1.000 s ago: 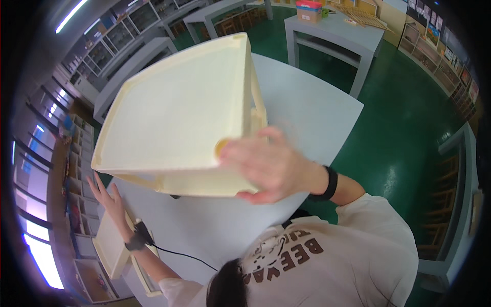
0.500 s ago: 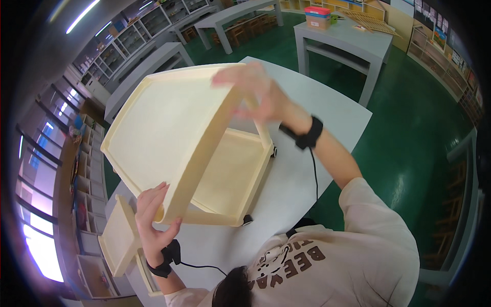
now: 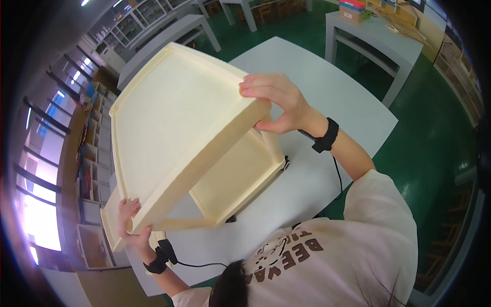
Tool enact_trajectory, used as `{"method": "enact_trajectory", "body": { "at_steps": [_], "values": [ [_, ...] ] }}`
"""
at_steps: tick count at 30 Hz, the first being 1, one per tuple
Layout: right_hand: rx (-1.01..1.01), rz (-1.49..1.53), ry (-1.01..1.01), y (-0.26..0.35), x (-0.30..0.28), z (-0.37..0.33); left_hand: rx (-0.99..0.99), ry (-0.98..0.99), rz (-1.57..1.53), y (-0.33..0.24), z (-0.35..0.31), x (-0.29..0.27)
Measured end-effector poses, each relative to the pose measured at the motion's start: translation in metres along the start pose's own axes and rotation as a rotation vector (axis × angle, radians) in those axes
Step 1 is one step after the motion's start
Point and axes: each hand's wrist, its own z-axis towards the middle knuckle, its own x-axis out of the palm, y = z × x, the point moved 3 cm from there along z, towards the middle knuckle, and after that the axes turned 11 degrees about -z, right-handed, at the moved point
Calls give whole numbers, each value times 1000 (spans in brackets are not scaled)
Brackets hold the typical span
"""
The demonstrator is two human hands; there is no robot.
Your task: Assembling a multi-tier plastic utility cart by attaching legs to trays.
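A cream plastic two-tier cart stands on the table in front of me, its top tray nearest and its lower tray showing beneath. A small dark caster shows at the lower tray's right corner. My right hand is closed over the top tray's right corner, fingers on the rim and thumb under the edge. At the near left corner, my left hand grips the tray, with its fingers over the rim and thumb against the side. Each wrist wears a black band with a cable.
The cart rests on a white table. Another cream tray-like piece lies at the left, partly hidden behind the cart. Beyond are a grey table with a red-lidded box, green floor and shelves along the left wall.
My right hand, blurred above the right corner before, now grips it. My left hand and the near left corner sit farther left in view. The top tray appears turned, and the whole view has shifted.
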Motion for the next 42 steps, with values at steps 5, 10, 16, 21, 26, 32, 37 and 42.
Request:
{"method": "enact_trajectory", "body": {
  "at_steps": [5,10,16,21,26,32,37,42],
  "values": [
    [0,-15,-37,0,2,-3,28,-2,-10,8,-2,-9],
    [-32,18,-94,1,0,-1,34,33,17,12,0,-13],
    [-7,-71,-67,28,-3,-8,7,108,38,4,-1,-24],
    [-74,-227,-91,85,3,-21,-92,177,233,9,-8,-44],
    [-142,-103,-10,144,0,-6,-319,11,425,44,0,-59],
    [-262,104,-70,120,-7,6,-224,-92,383,17,24,-39],
    [180,-86,-102,-25,-43,17,-215,56,-39,-47,26,12],
    [264,-118,33,-103,-58,12,-199,163,-257,-81,39,30]
  ]
}}
